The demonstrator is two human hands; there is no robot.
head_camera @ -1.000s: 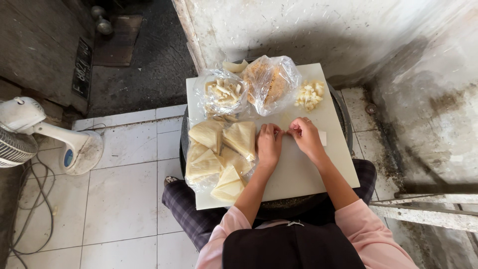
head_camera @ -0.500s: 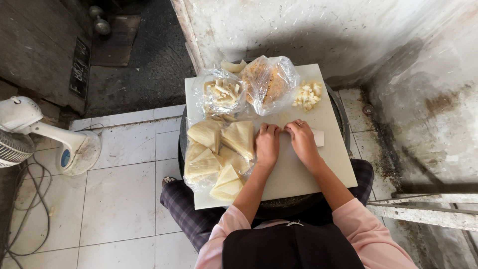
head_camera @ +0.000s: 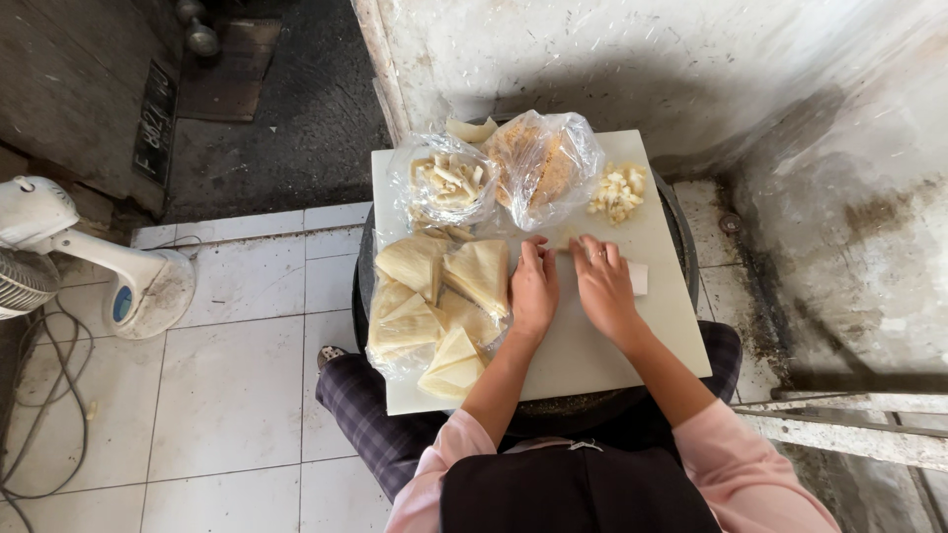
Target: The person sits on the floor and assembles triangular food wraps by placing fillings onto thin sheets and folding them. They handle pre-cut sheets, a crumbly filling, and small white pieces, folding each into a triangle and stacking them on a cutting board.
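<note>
Both hands flat on white board [head_camera: 592, 345]. Left hand [head_camera: 534, 286] and right hand [head_camera: 602, 284] press a pale dough strip [head_camera: 638, 277], fingers together, extended, not pinching. Folded triangle pastries [head_camera: 439, 296] just left of left hand. Two plastic bags [head_camera: 499, 178] and chopped bits [head_camera: 617, 190] at far edge.

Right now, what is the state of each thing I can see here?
Left hand: flat, palm down on the board.
Right hand: palm down over a pale strip.
Board: level, resting on a dark round base.
Triangles: folded, piled on clear plastic.
Left bag: open, holding pale sticks.
Right bag: bunched around brown filling.
Cubes: loose heap, uncovered.
Fan: upright on the floor; whether it runs is unclear.
</note>
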